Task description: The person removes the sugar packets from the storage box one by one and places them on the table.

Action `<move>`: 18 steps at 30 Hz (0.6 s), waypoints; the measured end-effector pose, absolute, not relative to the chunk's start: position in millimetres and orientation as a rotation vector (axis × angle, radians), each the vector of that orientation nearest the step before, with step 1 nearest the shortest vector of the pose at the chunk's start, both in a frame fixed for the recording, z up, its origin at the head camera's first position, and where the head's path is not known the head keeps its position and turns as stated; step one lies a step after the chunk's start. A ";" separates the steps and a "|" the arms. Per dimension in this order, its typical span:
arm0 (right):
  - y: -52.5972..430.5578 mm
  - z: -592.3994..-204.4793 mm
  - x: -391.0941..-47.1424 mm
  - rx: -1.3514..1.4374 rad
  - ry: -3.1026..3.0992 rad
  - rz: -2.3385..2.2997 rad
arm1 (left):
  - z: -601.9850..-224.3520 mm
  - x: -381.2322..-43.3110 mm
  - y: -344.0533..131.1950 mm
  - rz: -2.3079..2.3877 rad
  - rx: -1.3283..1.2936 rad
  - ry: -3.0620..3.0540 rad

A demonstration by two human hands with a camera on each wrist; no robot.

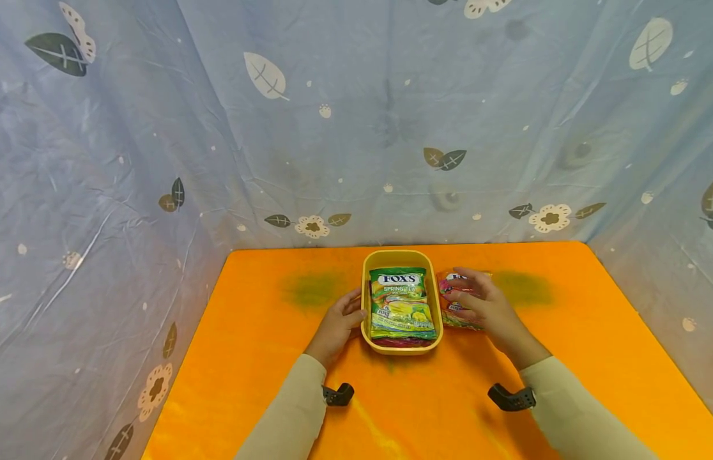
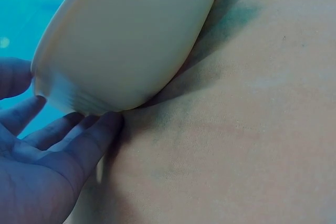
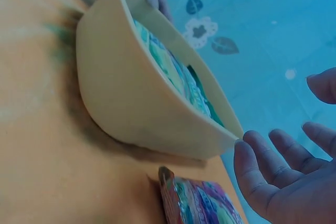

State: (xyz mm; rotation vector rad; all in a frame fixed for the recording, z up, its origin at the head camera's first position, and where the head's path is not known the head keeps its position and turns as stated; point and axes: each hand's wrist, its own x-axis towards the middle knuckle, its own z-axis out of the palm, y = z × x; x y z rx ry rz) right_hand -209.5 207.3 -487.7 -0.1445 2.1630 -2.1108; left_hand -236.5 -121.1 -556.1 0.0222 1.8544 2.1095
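Note:
A yellow plastic tub stands on the orange cloth, holding FOX'S candy bags. The top one is a green Spring Tea candy bag; part of a pink-red bag shows beneath it. My left hand grips the tub's left side, thumb at the rim and fingers against the outer wall. To the right of the tub lies a red-orange FOX'S candy bag. Over this bag hovers my right hand, fingers spread and holding nothing. In the right wrist view its fingertips come close to the tub's rim.
An orange cloth with green-tinged patches covers the table. Pale blue curtains printed with leaves and flowers hang at the back and both sides. Dark straps are worn on both wrists.

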 end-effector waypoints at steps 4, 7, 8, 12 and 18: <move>201.8 -490.2 -211.7 -0.159 2.174 -2.085 | -556.4 -236.0 -121.1 2.113 0.020 1.852; 197.0 -491.0 -212.7 -0.164 2.193 -2.056 | -556.5 -235.9 -121.1 2.112 0.015 1.852; 195.3 -491.1 -213.2 -0.171 2.193 -2.049 | -556.2 -235.8 -121.1 2.111 0.012 1.852; 188.5 -491.6 -214.1 -0.183 2.162 -2.039 | -555.8 -235.6 -120.9 2.118 0.012 1.843; 180.0 -490.6 -215.1 -0.199 2.112 -2.051 | -556.3 -236.0 -121.7 2.123 0.031 1.841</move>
